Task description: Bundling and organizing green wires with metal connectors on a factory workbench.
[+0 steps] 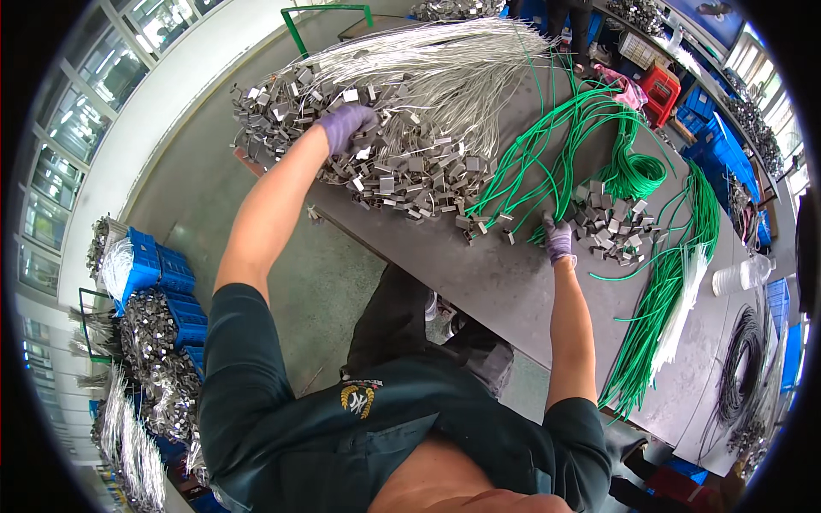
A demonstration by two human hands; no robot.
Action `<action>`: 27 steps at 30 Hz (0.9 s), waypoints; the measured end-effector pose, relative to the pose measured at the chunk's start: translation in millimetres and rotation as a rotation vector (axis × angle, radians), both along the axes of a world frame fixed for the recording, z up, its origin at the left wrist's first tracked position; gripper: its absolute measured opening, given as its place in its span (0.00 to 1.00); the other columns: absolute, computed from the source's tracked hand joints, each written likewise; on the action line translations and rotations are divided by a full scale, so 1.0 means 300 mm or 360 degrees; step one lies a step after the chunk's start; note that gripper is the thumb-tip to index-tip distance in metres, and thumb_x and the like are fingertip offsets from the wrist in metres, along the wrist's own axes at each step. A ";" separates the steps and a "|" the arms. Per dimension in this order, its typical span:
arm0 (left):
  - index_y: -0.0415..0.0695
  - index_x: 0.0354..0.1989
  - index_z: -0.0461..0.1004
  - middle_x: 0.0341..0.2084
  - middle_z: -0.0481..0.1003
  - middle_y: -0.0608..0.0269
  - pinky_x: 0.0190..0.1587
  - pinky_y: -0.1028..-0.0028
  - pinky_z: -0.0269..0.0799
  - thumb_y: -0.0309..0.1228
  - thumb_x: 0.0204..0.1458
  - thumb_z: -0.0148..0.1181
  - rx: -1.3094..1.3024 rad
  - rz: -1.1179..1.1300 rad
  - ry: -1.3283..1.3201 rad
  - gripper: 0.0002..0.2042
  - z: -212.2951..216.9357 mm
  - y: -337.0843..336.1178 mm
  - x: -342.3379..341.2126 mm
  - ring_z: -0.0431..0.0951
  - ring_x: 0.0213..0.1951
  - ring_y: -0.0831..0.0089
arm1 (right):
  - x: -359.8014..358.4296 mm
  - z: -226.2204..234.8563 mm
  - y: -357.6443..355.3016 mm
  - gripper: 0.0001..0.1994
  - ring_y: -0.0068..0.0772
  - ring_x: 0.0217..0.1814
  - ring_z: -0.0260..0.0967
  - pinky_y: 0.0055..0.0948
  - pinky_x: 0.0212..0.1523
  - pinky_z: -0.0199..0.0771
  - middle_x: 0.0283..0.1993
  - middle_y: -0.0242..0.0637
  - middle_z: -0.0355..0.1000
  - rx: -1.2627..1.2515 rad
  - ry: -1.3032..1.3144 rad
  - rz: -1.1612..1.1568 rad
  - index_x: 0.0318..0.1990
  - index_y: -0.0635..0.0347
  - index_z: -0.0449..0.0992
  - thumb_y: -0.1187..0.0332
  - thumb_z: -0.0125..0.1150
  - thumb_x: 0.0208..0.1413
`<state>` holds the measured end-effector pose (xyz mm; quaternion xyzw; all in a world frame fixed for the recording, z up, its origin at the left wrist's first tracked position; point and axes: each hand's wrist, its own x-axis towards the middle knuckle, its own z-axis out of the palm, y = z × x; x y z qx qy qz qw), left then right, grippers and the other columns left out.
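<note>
My left hand (346, 126), in a purple glove, reaches into a big heap of white wires with small metal clips (402, 162) at the far left of the grey table (505, 282); its fingers are curled into the clips, and what it grips is hidden. My right hand (558, 240), also gloved, closes on green wires (547, 171) that fan out from a green coil (633, 175). A smaller pile of metal clips (611, 227) lies just right of that hand.
A long bundle of green and white wires (667, 316) lies along the table's right side, with black wires (744, 359) beyond. Blue crates with clipped wires (158, 299) stand on the floor at left. Red and blue crates (684, 103) sit at the back.
</note>
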<state>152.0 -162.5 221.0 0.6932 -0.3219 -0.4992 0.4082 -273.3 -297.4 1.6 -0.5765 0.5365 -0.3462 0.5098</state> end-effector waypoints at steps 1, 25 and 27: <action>0.46 0.13 0.68 0.05 0.61 0.64 0.11 0.72 0.56 0.32 0.40 0.51 0.0176 -0.0077 0.0182 0.09 0.024 0.009 0.034 0.62 0.08 0.71 | -0.004 -0.008 -0.007 0.17 0.20 0.18 0.60 0.23 0.19 0.62 0.15 0.28 0.63 0.0029 -0.0044 0.0047 0.29 0.64 0.71 0.55 0.55 0.50; 0.41 0.30 0.65 0.17 0.69 0.50 0.24 0.62 0.67 0.25 0.44 0.50 -0.0009 -0.0146 -0.1872 0.05 -0.426 1.170 -0.269 0.70 0.20 0.53 | -0.065 -0.072 -0.019 0.12 0.25 0.25 0.70 0.21 0.22 0.69 0.29 0.33 0.70 0.0131 -0.0401 0.0382 0.41 0.63 0.68 0.72 0.57 0.49; 0.39 0.28 0.69 0.16 0.70 0.54 0.24 0.68 0.69 0.23 0.44 0.49 -0.0172 -0.0017 -0.1699 0.03 -0.565 1.409 -0.227 0.72 0.18 0.63 | -0.065 -0.056 -0.019 0.11 0.25 0.24 0.70 0.20 0.22 0.69 0.28 0.34 0.70 0.0126 -0.0425 0.0375 0.41 0.62 0.68 0.72 0.56 0.49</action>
